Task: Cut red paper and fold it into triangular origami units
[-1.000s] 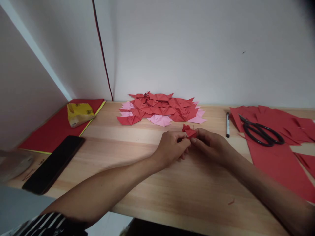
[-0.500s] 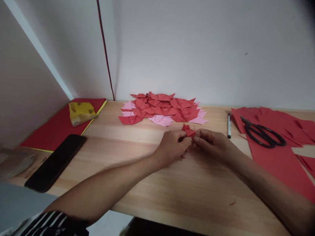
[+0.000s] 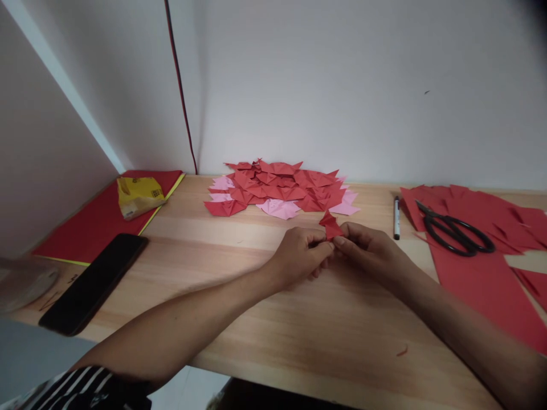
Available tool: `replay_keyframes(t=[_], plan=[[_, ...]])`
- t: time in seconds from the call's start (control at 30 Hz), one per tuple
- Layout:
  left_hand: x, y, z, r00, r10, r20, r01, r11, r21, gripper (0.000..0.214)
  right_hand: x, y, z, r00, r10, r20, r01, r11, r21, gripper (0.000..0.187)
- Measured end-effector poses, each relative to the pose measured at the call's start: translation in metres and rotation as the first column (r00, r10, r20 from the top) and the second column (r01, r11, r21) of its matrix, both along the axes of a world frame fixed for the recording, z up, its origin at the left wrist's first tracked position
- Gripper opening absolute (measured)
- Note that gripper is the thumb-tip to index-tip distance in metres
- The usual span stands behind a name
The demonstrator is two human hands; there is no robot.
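Observation:
A small folded red paper piece stands between my two hands over the middle of the wooden table. My left hand pinches its lower left part with closed fingers. My right hand pinches it from the right, fingers closed too. Just behind them, against the wall, lies a pile of folded red and pink paper shapes.
A black pen lies right of my hands. Black scissors rest on red paper sheets at the right. A black phone, a yellow tissue pack on a red folder, and a red cable are at the left.
The red paper piece has been turned up a little, so its tip now points higher between my fingers. Both hands stay in the same spot.

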State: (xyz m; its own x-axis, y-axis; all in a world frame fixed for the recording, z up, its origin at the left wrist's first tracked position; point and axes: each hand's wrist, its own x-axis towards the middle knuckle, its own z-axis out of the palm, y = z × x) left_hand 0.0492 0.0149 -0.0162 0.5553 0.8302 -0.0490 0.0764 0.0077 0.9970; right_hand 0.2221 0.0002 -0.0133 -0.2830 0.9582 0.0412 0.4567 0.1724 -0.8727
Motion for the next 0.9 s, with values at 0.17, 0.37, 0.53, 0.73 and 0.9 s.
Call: replay_keyframes(t=[0.17,0.37,0.53,0.73,0.9], plan=[[-0.0005,0.0004,0.0001,1.0,-0.002,-0.005,0.002,1.0,-0.008,0.017,0.0011,0.0,-0.0027,0.996,0.032,0.088,-0.04,0.995,0.092,0.028],[-0.0009,0.0022,-0.001,1.0,-0.01,0.001,0.01,1.0,-0.029,0.016,0.0012,-0.0002,-0.0029,0.997,0.031,0.065,-0.033,0.999,0.022,0.033],[-0.0013,0.004,-0.0008,1.0,0.006,-0.016,-0.007,0.999,-0.037,0.017,0.0029,0.0001,-0.0034,1.0,0.025,0.004,-0.025,0.999,-0.034,0.035],[-0.0032,0.0026,-0.0018,1.0,-0.002,0.006,0.002,0.998,0.056,0.018,0.0035,0.0015,-0.0023,0.997,0.029,-0.074,-0.038,0.991,-0.132,0.031],[-0.0028,0.0,-0.0013,1.0,0.005,0.0,-0.005,0.996,0.09,0.02,0.0016,0.0013,0.0028,0.995,0.049,-0.082,-0.061,0.986,-0.157,0.023]])
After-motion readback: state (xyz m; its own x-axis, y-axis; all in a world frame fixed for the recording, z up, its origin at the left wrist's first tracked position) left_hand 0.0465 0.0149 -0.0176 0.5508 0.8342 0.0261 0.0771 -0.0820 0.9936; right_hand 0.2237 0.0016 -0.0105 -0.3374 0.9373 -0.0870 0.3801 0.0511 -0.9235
